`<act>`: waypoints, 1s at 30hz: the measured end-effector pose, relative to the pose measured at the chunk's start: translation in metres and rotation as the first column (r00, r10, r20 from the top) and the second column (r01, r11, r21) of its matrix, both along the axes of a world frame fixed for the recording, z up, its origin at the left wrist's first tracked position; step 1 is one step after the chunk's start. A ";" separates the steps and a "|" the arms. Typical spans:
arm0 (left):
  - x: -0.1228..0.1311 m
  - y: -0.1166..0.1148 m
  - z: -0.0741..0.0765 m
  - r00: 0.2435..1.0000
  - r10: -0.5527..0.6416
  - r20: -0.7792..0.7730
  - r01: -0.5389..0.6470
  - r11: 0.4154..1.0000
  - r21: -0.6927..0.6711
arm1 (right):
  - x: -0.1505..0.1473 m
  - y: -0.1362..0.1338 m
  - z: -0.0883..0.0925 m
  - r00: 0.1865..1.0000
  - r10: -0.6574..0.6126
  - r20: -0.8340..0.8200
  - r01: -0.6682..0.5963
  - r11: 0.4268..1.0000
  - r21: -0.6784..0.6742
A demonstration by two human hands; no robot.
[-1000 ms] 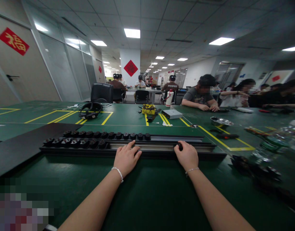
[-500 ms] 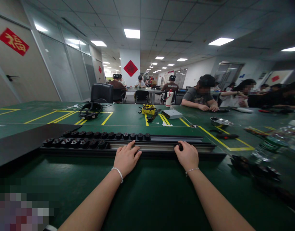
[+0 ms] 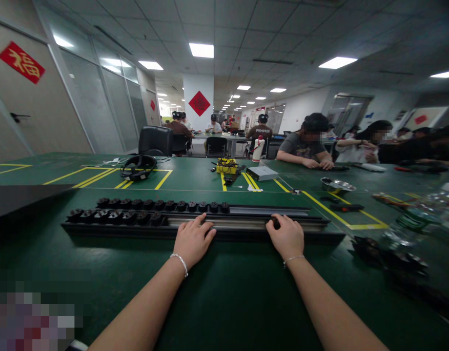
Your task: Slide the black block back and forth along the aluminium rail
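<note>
Left hand (image 3: pixel 192 240): yours, palm down and fingers loosely spread, pressed flat on the near edge of the long black slotted rail (image 3: pixel 242 223); it pinches nothing.

Right hand (image 3: pixel 287 237): yours, curled over the same rail further right, fingertips closed on a small black round part (image 3: pixel 275 223) sitting in the slot.

Rail: lies crosswise on the green mat-covered table (image 3: pixel 224 292), parallel to its near edge and close in front of you. Its left half carries two rows of small black round parts (image 3: pixel 144 210); its right half is bare channel apart from the part under your right hand.

Change noted: both hands and the rail sit as they did a second ago. The large flat black panel (image 3: pixel 23 199) at the table's left edge has drawn away leftward, uncovering more green mat beside the rail's left end. Judged, that leaves the rail unobstructed there and your grip undisturbed.

Right edge: a loose heap of black parts (image 3: pixel 389 261), near the rail's right end.

Far side: black headset (image 3: pixel 137 167), yellow box (image 3: pixel 226 165), flat grey box (image 3: pixel 261 172), shallow metal dish (image 3: pixel 337 185).

Beyond: other people seated at the far tables, hands at their own places.
</note>
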State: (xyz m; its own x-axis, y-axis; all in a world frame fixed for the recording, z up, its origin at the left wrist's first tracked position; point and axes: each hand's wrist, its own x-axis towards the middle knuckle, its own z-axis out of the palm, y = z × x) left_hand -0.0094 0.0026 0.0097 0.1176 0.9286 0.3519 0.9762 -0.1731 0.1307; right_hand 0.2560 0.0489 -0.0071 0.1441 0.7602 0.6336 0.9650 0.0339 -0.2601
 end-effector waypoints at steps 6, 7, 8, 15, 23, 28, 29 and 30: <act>0.000 0.000 0.001 1.000 -0.002 0.006 0.002 1.000 0.011 | 0.000 0.001 0.000 1.000 0.002 -0.010 -0.002 1.000 -0.008; 0.000 0.000 0.001 1.000 -0.002 0.005 0.002 1.000 0.010 | 0.000 0.001 0.000 1.000 0.004 -0.014 -0.004 1.000 -0.003; 0.000 0.000 0.001 1.000 -0.003 0.005 0.003 1.000 0.011 | 0.000 0.001 0.000 1.000 0.008 -0.017 -0.008 1.000 0.000; -0.002 0.001 -0.003 1.000 -0.016 0.002 0.016 0.999 0.037 | 0.000 0.000 0.001 0.999 0.008 -0.033 -0.009 1.000 -0.025; -0.001 0.002 -0.003 1.000 -0.015 -0.008 0.016 0.999 0.037 | -0.001 -0.001 0.003 0.998 0.001 -0.066 -0.004 0.998 -0.056; -0.001 0.001 -0.002 1.000 -0.006 -0.018 0.006 1.000 0.029 | -0.002 -0.002 0.002 0.996 -0.024 -0.084 0.017 0.997 -0.077; -0.001 0.001 -0.002 1.000 -0.007 -0.017 0.007 0.999 0.031 | -0.002 -0.002 0.002 0.996 -0.030 -0.080 0.024 0.997 -0.077; -0.001 0.001 -0.002 1.000 -0.008 -0.016 0.008 0.999 0.036 | -0.002 -0.002 0.002 0.996 -0.039 -0.074 0.033 0.997 -0.076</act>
State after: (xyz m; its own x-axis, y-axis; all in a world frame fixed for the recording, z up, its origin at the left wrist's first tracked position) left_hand -0.0107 0.0036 0.0072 0.1307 0.9146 0.3827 0.9767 -0.1850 0.1085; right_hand 0.2539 0.0468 -0.0047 0.2177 0.7984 0.5613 0.9427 -0.0230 -0.3329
